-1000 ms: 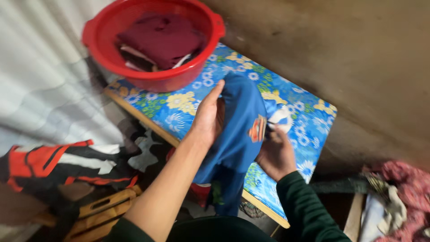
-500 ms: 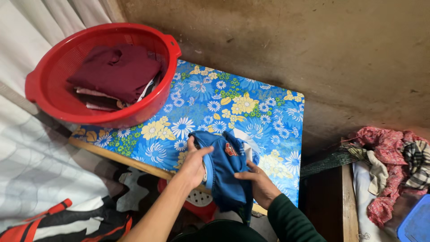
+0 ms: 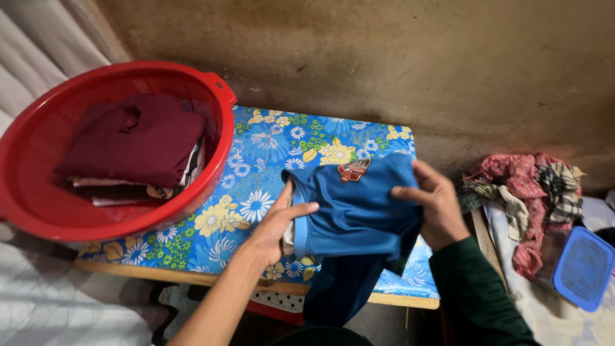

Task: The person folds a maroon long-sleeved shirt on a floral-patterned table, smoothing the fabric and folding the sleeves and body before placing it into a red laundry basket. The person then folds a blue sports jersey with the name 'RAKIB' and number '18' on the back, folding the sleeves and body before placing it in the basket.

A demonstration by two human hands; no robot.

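A blue garment [image 3: 355, 211] with a small orange patch lies partly on a small table [image 3: 269, 144] covered in a blue flowered cloth; its lower end hangs over the front edge. My left hand [image 3: 277, 224] grips the garment's left edge, thumb on top. My right hand [image 3: 435, 205], in a dark green sleeve, grips its right edge. The garment is spread between the two hands.
A red plastic basket [image 3: 211, 160] holding folded maroon and other clothes sits on the table's left end. A bare wall stands behind. To the right lies a heap of patterned cloth [image 3: 532, 186] and a blue lid [image 3: 584, 269]. Pale fabric hangs at the left.
The garment was bunched near the table's front edge; now my hands have pulled it apart and spread it wider on the table. My right hand moved right and up. The view shifted.
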